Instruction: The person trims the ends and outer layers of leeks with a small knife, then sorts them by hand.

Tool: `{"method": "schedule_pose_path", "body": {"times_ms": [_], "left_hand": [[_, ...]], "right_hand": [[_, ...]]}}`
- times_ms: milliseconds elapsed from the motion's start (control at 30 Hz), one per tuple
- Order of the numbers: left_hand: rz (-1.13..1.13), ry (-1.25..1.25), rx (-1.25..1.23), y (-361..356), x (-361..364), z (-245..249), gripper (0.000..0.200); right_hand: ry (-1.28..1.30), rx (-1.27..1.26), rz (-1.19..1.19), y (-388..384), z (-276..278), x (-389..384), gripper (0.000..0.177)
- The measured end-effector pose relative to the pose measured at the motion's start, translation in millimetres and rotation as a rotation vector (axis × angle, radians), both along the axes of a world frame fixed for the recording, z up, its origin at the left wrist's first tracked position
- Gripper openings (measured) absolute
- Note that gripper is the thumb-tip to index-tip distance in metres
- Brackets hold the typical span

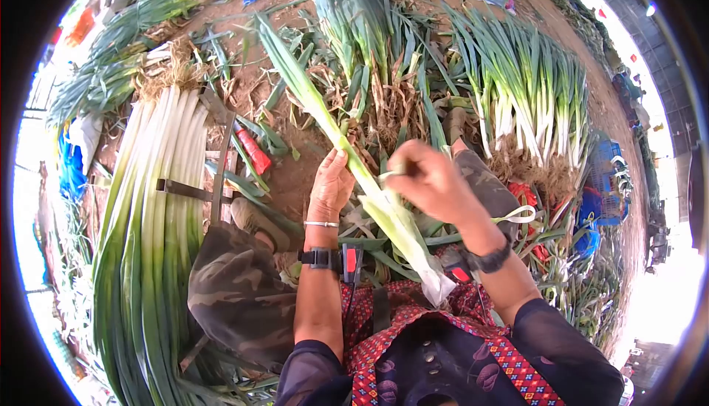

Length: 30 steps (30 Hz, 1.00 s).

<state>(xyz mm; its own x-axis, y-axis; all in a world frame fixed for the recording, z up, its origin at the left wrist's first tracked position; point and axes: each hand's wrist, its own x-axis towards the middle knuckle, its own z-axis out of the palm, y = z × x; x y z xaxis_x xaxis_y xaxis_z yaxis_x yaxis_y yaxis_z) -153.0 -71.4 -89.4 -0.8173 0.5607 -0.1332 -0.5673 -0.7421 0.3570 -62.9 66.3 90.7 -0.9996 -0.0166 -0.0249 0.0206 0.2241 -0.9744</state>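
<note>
My left hand (332, 184) is closed around a leek (358, 166), which slants across the middle of the view. Its green leaves point up and left, and its pale lower end lies over my lap. Beside the stalk, my right hand (428, 184) is curled and slightly blurred, with a bit of pale green leaf (387, 175) at its fingertips. Loose outer skin (380, 210) flares from the stalk below the hands. A pale strip (521, 215) curls out beyond my right wrist.
A bundle of long leeks (151, 177) lies in a metal frame (185, 189) at left. More leeks stand in heaps ahead (362, 29) and at right (528, 88). A red-handled object (252, 151) lies by my left foot. A blue crate (609, 181) stands at far right. Leaf scraps litter the ground.
</note>
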Motion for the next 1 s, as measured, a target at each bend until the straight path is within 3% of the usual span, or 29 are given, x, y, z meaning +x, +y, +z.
{"method": "schedule_pose_path", "body": {"times_ms": [100,133,167,267,367,467,567,767,867,933,967,1000], "left_hand": [[0.014,0.003,-0.031,-6,1,4,0.032],[0.028,0.011,-0.047,-5,1,4,0.028],[0.041,0.017,-0.084,-3,1,6,0.026],[0.067,0.037,-0.18,-1,0,10,0.022],[0.03,0.076,-0.259,-2,-1,21,0.022],[0.043,0.08,-0.391,0,-4,20,0.024],[0.084,0.109,-0.567,0,-4,16,0.025],[0.203,0.153,-0.742,11,0,8,0.032],[0.154,0.211,-0.861,10,1,5,0.039],[0.075,0.03,-0.491,9,9,21,0.042],[0.032,-0.061,-0.304,11,14,25,0.044],[-0.004,-0.021,-0.2,15,11,7,0.046]], "right_hand": [[0.16,-0.157,-0.243,25,6,4,0.009],[0.12,-0.156,-0.321,42,-14,0,0.008],[-0.039,-0.363,-0.352,56,-35,-1,0.018],[-0.465,-0.406,-0.298,56,-77,9,0.039],[-0.453,-0.219,-0.063,22,-100,21,0.043],[-0.333,0.202,-0.095,4,-95,15,0.034],[-0.278,0.438,-0.132,-3,-86,11,0.031],[-0.259,0.517,-0.095,-21,-85,19,0.022],[-0.165,0.302,0.124,-35,-58,37,0.018],[-0.122,0.143,0.144,-27,-35,47,0.016],[-0.264,-0.194,0.048,-11,-46,45,0.016],[-0.323,-0.28,-0.107,4,-57,41,0.018]]}}
